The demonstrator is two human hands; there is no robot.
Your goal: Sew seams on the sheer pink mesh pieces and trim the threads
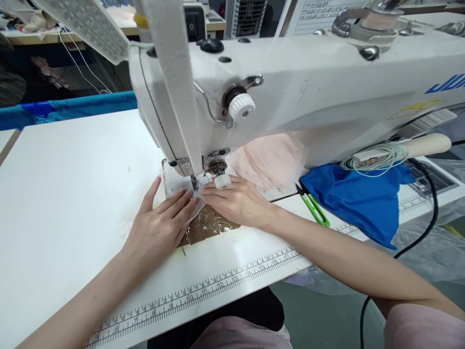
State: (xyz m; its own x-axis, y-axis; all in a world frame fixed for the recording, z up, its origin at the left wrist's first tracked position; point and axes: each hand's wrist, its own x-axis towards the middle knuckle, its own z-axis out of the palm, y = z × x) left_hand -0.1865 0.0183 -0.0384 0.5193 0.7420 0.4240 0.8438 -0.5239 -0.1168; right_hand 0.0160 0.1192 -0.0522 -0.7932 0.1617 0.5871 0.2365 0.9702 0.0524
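Observation:
Pale, thin fabric (271, 162) lies under the arm of a white sewing machine (290, 82) and runs toward its presser foot (194, 183). Left of the foot, my left hand (158, 223) rests palm down, fingers stretched out and thumb apart. Its fingertips touch the edge of the light material just in front of the foot. My right hand (238, 201) lies flat on the fabric from the right, fingers extended toward the needle area. A white knob (223, 182) partly covers those fingers. Beneath both hands shows a brown, clear-taped plate (210, 225). The needle tip is hard to make out.
Green thread snips (315, 209) lie right of my right hand, beside a blue cloth (359, 198). Coiled pale cord (378, 157) sits above it. A printed ruler (198, 293) follows the table's front edge. A black cable (428, 228) hangs at the right.

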